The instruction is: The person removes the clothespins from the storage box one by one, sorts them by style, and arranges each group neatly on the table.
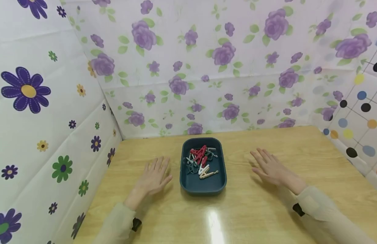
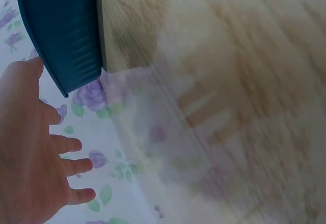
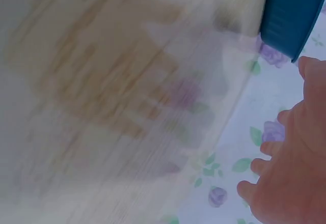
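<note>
A dark teal plastic tray [image 1: 203,186] sits on the wooden table between my two hands. Inside it lie several small clothespins in red, white, cream and dark green, among them a red clothespin [image 1: 200,154] and a cream clothespin [image 1: 208,174]. To the tray's left is my left hand [image 1: 153,176], palm down with fingers spread and nothing held. My right hand [image 1: 269,167] is farther off on the right side, also palm down, its fingers straight and holding nothing. Both wrist views show the tray's outer wall [image 2: 63,35] beyond the thumb.
The glossy wooden table [image 1: 243,217] reflects light near its front. A cloth with purple roses [image 1: 179,84] hangs along the back edge. Daisy-printed cloth [image 1: 63,169] borders the left side, and dotted cloth [image 1: 368,125] the right.
</note>
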A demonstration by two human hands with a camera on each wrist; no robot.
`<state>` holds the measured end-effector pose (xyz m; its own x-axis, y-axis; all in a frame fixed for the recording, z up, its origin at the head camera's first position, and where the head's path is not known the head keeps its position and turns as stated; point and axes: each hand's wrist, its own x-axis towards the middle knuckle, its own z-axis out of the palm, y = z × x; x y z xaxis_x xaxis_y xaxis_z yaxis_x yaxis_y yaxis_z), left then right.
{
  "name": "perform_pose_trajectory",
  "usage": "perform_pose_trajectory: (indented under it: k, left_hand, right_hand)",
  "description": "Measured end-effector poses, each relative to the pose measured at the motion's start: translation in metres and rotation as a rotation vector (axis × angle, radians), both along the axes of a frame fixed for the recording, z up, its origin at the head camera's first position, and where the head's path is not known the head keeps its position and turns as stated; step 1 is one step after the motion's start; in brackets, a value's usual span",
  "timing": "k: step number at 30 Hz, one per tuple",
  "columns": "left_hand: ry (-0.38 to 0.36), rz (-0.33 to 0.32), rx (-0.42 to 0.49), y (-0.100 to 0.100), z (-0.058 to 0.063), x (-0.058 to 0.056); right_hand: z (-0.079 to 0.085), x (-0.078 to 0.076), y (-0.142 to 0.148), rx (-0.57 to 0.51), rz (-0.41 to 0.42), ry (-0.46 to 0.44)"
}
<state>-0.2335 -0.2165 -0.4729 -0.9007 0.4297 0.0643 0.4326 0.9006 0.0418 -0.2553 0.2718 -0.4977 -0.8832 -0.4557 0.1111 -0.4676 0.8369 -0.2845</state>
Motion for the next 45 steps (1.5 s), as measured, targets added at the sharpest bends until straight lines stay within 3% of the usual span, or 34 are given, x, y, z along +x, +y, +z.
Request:
perform_pose_trajectory:
  k: [8, 12, 16, 21, 25, 29, 38, 45]
  left_hand:
    - [-0.043, 0.034, 0.132, 0.001, -0.001, 0.004]
    - [-0.057, 0.038, 0.215, 0.004, 0.000, 0.005]
    - [-0.096, 0.055, 0.390, 0.011, 0.002, 0.005]
    - [-0.196, 0.075, 0.629, 0.029, 0.006, 0.006]
    - [-0.281, 0.121, 0.761, 0.043, 0.008, 0.007]
    - [-0.319, 0.185, 0.863, 0.053, 0.010, 0.007]
    - [-0.366, 0.250, 0.955, 0.062, 0.007, 0.003]
    - [-0.379, 0.283, 0.976, 0.066, 0.004, 0.004]
  right_hand:
    - [0.000, -0.004, -0.011, -0.083, 0.042, 0.001]
    - [0.002, -0.003, -0.017, -0.116, 0.062, -0.052]
    - [0.006, -0.002, -0.025, -0.136, 0.083, -0.090]
    - [0.015, -0.006, -0.038, -0.138, 0.128, -0.039]
    - [0.023, -0.011, -0.053, -0.103, 0.137, 0.000]
    - [0.032, -0.016, -0.069, -0.104, 0.140, 0.046]
    - [0.046, -0.025, -0.099, -0.118, 0.165, 0.157]
    - [0.054, -0.031, -0.126, -0.079, 0.205, 0.117]
